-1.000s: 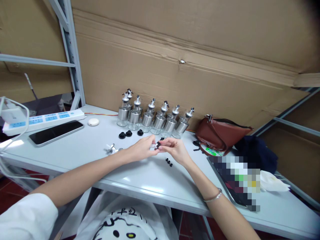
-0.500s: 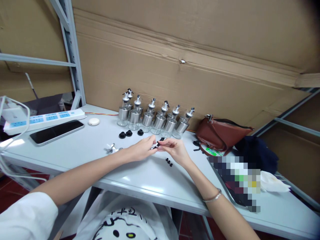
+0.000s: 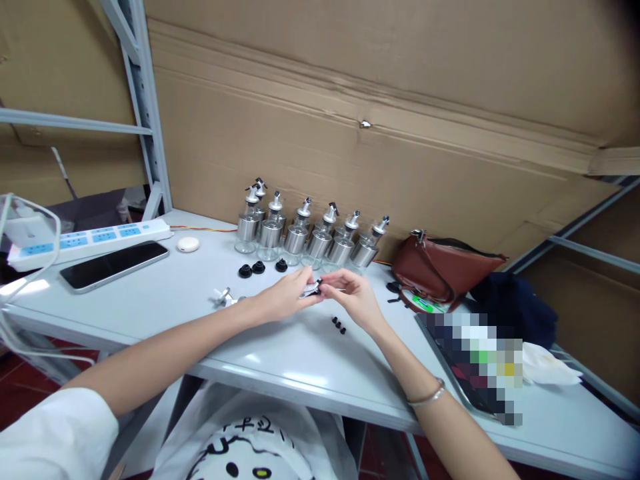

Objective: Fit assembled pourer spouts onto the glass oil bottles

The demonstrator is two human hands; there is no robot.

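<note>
Shifted slightly toward the worktop's right edge: both my hands; the fingertip work, I judge, is unfinished. Worktop point(image 3: 280, 350): pale grey, smooth. Along its back edge: row of clear glass bottles with steel bands point(image 3: 316, 245). My left hand point(image 3: 285, 298): fingers closed, gripping a small silver-and-black spout-like piece point(image 3: 311, 289), above mid-worktop. My right hand point(image 3: 357, 298): thumb and fingertips pinched on its black end, other fingers curled. Nearer the front edge: three tiny black plugs point(image 3: 339, 325).

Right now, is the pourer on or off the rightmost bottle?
On: the silver pourer sits atop the neck of the rightmost bottle. Whether it is screwed tight, I cannot tell.
</note>
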